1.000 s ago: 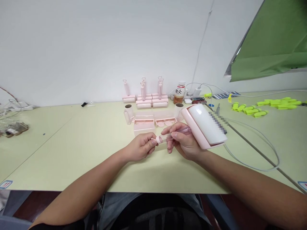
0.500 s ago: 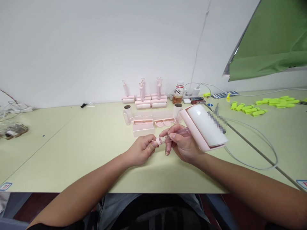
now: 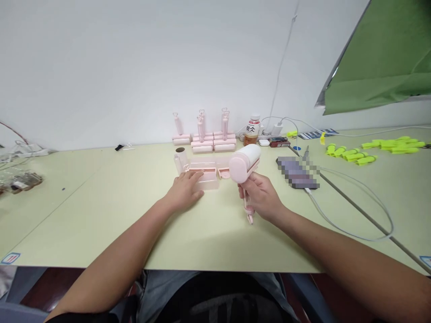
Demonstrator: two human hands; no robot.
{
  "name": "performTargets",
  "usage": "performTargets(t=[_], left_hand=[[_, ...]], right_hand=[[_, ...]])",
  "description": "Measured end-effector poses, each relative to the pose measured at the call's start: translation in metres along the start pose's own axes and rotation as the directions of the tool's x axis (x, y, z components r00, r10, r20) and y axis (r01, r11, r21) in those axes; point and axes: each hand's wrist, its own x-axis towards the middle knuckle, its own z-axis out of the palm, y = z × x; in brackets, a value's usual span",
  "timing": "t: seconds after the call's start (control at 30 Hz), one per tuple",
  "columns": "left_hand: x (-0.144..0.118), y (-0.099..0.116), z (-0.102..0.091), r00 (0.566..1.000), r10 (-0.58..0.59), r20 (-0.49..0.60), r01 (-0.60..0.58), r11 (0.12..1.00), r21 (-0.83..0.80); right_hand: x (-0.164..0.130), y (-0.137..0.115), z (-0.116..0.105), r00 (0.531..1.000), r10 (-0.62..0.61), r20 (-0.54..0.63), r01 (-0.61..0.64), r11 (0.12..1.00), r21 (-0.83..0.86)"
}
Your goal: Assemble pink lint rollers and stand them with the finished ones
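My right hand [image 3: 264,195] is wrapped round the handle of a pink lint roller [image 3: 239,169]. Its white roll and pink end cap point up and toward the back, and the heart-shaped handle end hangs below my fist. My left hand [image 3: 183,192] lies with fingers stretched out, reaching onto a pink open case with a clear cover [image 3: 208,183]; whether it presses or grips there I cannot make out. Just behind that hand stand a white paper roll [image 3: 181,155] and a clear pinkish handle [image 3: 178,164]. A second pink case [image 3: 224,173] is partly hidden by the roller.
Several finished-looking pink lint rollers [image 3: 202,146] stand along the wall beside a drink bottle [image 3: 252,130]. To the right lie a blurred phone [image 3: 296,172] with a white cable [image 3: 340,231] and several bright yellow pieces [image 3: 350,154]. Plastic-wrapped items [image 3: 25,180] sit far left.
My left hand has let go of the handle end and moved left and back to the pink case. My right hand has swung the lint roller round, so its handle now points down.
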Motion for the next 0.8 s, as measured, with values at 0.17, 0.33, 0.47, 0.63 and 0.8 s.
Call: performTargets(t=[0.17, 0.33, 0.47, 0.63, 0.8], left_hand=[[0.0, -0.005, -0.007, 0.996, -0.086, 0.013, 0.085, 0.932, -0.352], [0.003, -0.004, -0.021, 0.958, -0.285, -0.04, 0.144, 0.595, -0.791], [0.001, -0.001, -0.026, 0.959, -0.27, -0.088, 0.025, 0.389, -0.921], [-0.002, 0.004, -0.024, 0.974, -0.178, -0.137, -0.055, 0.401, -0.914], [-0.003, 0.01, -0.019, 0.979, -0.145, -0.143, -0.069, 0.425, -0.902]], right_hand=[[0.002, 0.007, 0.003, 0.995, 0.019, 0.102, -0.011, 0.997, -0.077], [0.002, 0.018, 0.006, 0.97, 0.086, 0.228, -0.051, 0.987, -0.152], [0.001, 0.022, 0.008, 0.936, 0.158, 0.315, -0.096, 0.974, -0.204], [0.002, 0.02, 0.008, 0.929, 0.187, 0.319, -0.106, 0.961, -0.254], [0.002, 0.018, 0.009, 0.929, 0.19, 0.317, -0.098, 0.954, -0.285]])
